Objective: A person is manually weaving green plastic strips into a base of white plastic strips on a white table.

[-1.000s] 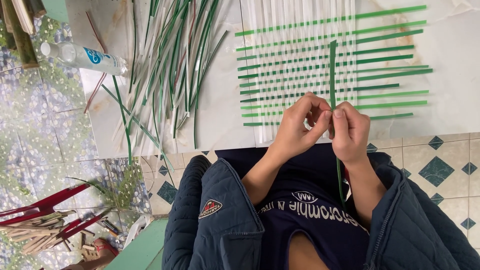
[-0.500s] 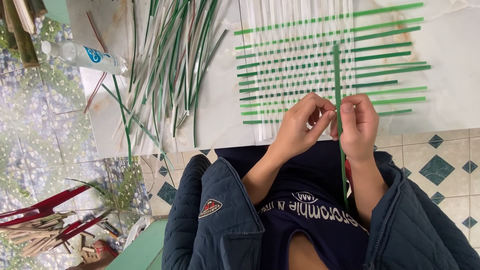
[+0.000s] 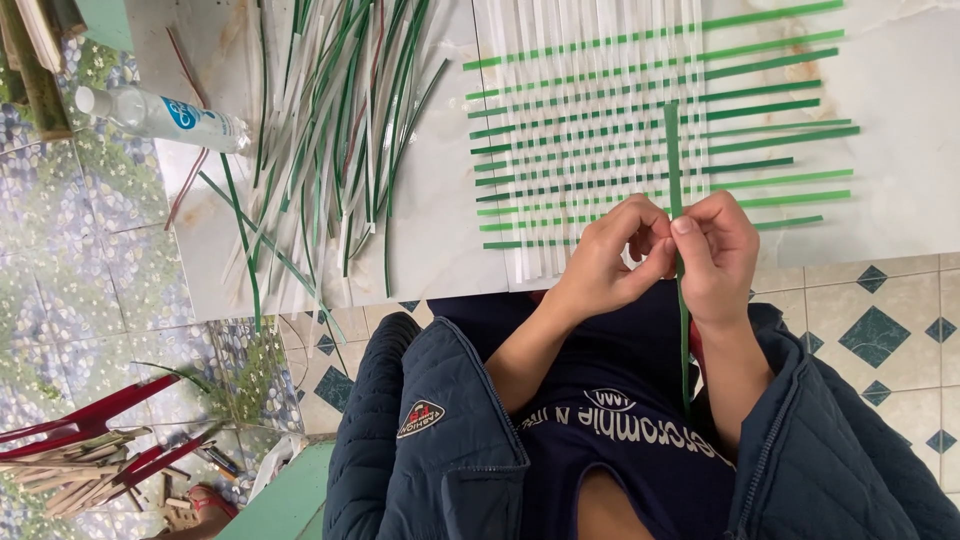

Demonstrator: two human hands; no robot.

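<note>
Right of centre in the frame, the left hand and right hand both pinch a long, thin green strip at the near edge of a woven white-and-green strip mat on the pale surface; loose strips lie upper left.

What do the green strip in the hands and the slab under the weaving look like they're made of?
Green strip: thin, flat, flexible, likely split bamboo or dyed plant fibre; plastic can't be ruled out. Both hands, left hand and right hand, pinch it. Slab: pale, smooth, faintly veined, probably polished stone.
</note>
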